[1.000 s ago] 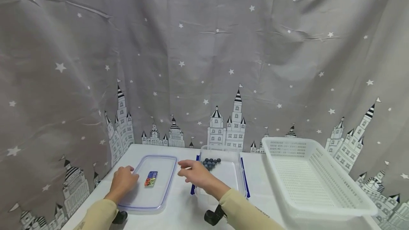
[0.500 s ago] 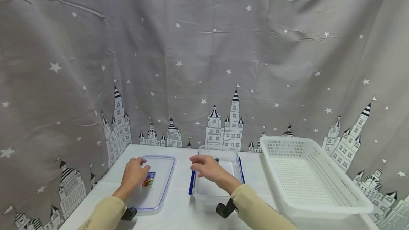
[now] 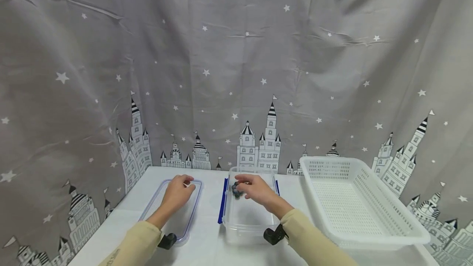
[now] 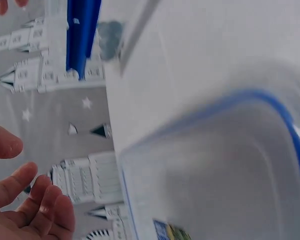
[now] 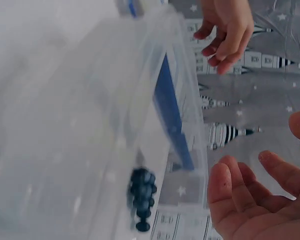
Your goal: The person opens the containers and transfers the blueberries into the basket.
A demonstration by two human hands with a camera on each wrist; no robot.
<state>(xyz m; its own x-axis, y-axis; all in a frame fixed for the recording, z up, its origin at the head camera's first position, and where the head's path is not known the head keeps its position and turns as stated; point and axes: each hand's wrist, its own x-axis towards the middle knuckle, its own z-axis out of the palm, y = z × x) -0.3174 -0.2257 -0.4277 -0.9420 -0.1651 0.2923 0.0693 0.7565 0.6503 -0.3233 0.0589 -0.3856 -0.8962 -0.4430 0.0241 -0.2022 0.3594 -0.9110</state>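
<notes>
My left hand, fingers loosely bent and holding nothing, hovers over a clear lid with a blue-edged rim. In the left wrist view a colourful label shows on this lid; the hand hides it in the head view. Over the clear plastic container hangs my right hand, also with nothing in its relaxed fingers. A cluster of dark blue round fruit, like grapes, lies inside the container near its left side. The right hand partly covers it in the head view, and no contact is seen.
Blue side latches hang unfastened on the container. A white perforated basket stands to the right on the white table. Behind the table hangs a grey curtain with stars and castles.
Both hands have moved to the right. The left passed across the lid and now covers its label; the right went from the container's left edge to above its inside.
</notes>
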